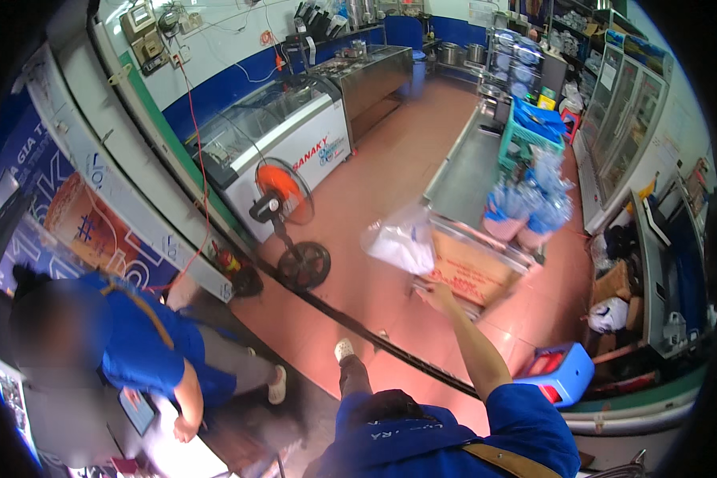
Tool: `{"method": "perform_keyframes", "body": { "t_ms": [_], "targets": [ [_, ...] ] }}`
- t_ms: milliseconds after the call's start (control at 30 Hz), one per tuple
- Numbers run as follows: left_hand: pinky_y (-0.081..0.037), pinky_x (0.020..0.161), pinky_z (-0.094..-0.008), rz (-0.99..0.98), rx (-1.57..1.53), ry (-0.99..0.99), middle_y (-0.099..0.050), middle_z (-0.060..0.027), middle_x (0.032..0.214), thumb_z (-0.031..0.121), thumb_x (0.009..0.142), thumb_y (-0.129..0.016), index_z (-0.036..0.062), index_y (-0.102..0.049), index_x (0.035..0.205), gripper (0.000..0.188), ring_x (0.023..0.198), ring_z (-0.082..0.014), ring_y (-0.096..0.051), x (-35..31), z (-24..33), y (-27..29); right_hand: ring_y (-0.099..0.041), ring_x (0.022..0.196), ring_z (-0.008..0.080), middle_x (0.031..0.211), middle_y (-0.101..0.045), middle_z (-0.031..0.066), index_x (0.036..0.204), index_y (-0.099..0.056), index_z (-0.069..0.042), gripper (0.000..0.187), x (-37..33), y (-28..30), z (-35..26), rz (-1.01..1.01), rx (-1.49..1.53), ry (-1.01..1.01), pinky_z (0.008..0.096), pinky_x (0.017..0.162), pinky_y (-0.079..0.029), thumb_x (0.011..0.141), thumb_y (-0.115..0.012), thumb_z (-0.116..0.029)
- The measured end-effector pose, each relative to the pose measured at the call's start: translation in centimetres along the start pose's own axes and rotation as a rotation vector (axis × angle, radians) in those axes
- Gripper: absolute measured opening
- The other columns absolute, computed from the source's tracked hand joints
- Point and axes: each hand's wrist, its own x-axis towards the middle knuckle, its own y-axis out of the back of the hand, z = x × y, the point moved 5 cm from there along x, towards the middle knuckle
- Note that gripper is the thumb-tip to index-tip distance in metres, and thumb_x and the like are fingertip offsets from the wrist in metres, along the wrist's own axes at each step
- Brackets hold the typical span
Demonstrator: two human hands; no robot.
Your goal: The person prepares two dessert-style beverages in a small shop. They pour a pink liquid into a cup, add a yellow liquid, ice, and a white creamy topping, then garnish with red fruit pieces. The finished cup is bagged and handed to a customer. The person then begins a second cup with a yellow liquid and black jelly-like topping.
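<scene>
My right arm stretches forward from a blue sleeve, and my right hand (436, 296) is just below a white plastic bag (405, 243) by the corner of a steel table (464, 171). The fingers are small and blurred, so I cannot make out whether they grip anything. Right beside the hand, a brown cardboard box (474, 267) sits under the table's near end. My left hand is out of the picture. One of my feet, in a light clog (343, 349), stands near a dark floor track.
At left, a co-worker in blue (147, 342) leans over a counter with a tablet (137, 410). A standing fan (283, 195) stands before a chest freezer (295, 143). A blue plastic stool (558, 373) lies right of my arm. Bagged cups (534, 207) and a green basket (531, 131) crowd the table.
</scene>
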Motion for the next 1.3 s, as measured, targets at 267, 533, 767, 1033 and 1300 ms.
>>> {"method": "perform_keyframes", "body": {
  "t_ms": [267,533,767,1033,1300],
  "targets": [
    [-0.053,0.058,-0.0341,-0.017,0.333,-0.449,-0.064,-0.0070,0.092,0.026,0.099,-0.057,0.0100,-0.058,0.115,0.022,0.070,-0.0185,-0.062,2.9,40.6,-18.5,-0.071,0.076,0.0271,0.084,-0.074,0.0132,0.097,-0.075,-0.005,0.028,18.5,-10.8,-8.6,-0.151,0.048,0.109,0.0404,0.070,-0.054,0.089,-0.069,-0.030],
    [-0.053,0.090,-0.0401,-0.356,0.950,-1.549,-0.068,-0.0201,0.106,0.024,0.098,-0.059,-0.0003,-0.062,0.116,0.030,0.100,-0.0315,-0.067,-17.7,77.5,-60.4,-0.060,0.112,0.0300,0.104,-0.070,0.0105,0.091,-0.075,-0.012,0.019,33.1,-6.2,-10.0,0.121,-0.617,0.373,0.0473,0.101,-0.044,0.087,-0.067,-0.028],
    [-0.052,0.094,-0.0371,-0.787,1.185,-1.295,-0.069,-0.0166,0.113,0.019,0.099,-0.057,-0.0001,-0.062,0.122,0.031,0.106,-0.0245,-0.067,-15.4,89.3,-84.9,-0.065,0.097,0.0329,0.099,-0.070,0.0117,0.105,-0.071,-0.013,0.022,45.4,-6.2,6.9,-0.632,-0.358,-0.421,0.0483,0.085,-0.051,0.089,-0.059,-0.021],
    [-0.054,0.086,-0.0334,-0.389,1.003,-1.343,-0.072,-0.0146,0.109,0.018,0.100,-0.058,-0.0004,-0.066,0.118,0.027,0.096,-0.0237,-0.069,-2.8,112.6,-89.1,-0.068,0.075,0.0289,0.082,-0.068,0.0084,0.094,-0.069,-0.009,0.015,64.6,2.3,14.5,-0.392,0.065,-0.871,0.0485,0.069,-0.054,0.089,-0.060,-0.020],
    [-0.053,0.087,-0.0358,-0.165,0.897,-1.821,-0.072,-0.0139,0.105,0.021,0.099,-0.062,0.0005,-0.064,0.115,0.026,0.099,-0.0255,-0.069,-9.0,147.8,-117.3,-0.067,0.061,0.0200,0.083,-0.066,0.0094,0.111,-0.062,-0.004,0.024,96.3,8.7,19.4,0.432,0.621,-0.958,0.0334,0.049,-0.053,0.102,-0.054,-0.025]
  ]
}}
